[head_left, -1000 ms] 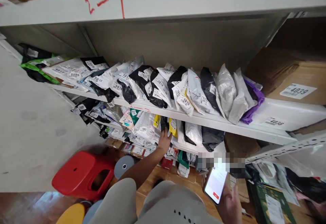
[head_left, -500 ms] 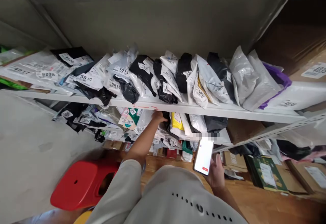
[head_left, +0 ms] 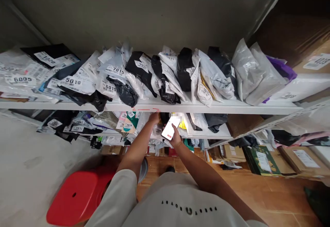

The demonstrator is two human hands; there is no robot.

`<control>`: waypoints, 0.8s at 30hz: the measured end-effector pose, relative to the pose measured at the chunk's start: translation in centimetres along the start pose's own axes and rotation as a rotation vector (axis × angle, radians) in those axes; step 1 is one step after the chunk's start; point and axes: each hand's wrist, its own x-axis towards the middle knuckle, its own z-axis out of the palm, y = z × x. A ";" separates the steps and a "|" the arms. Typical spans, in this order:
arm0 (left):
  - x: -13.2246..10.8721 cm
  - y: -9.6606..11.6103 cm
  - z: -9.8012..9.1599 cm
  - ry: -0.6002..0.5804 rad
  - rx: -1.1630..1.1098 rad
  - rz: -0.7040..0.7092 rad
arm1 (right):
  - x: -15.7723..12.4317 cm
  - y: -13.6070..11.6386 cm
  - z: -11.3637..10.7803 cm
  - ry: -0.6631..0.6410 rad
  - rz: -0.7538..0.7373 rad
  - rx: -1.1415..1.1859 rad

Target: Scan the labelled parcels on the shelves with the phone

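Because the phone (head_left: 168,130) is gripped by the right hand (head_left: 176,138), parcels (head_left: 165,118) could be toppled by the left hand (head_left: 154,118), grip indiscernible.

Red handwriting on the shelf edge (head_left: 219,109), at the centre, reads "2—2". Labels on the row above it give numbers: 1020 on a black bag (head_left: 48,55) at upper left, 6005 on a clear bag (head_left: 24,79) at far left, 5016 on a white bag (head_left: 74,82) right of that, 7015 on a grey bag (head_left: 115,70) left of centre, and 1015 on a slim bag (head_left: 205,93) right of centre. Below the edge, at centre left, 7014 marks a pink bag (head_left: 128,126), 7012 a dark bag (head_left: 79,128). Text on the phone (head_left: 169,129) is too small to read.
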 end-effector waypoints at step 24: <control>-9.1 5.7 4.0 0.399 -0.056 -0.069 | 0.8 -5.2 -1.4 -0.022 -0.143 0.166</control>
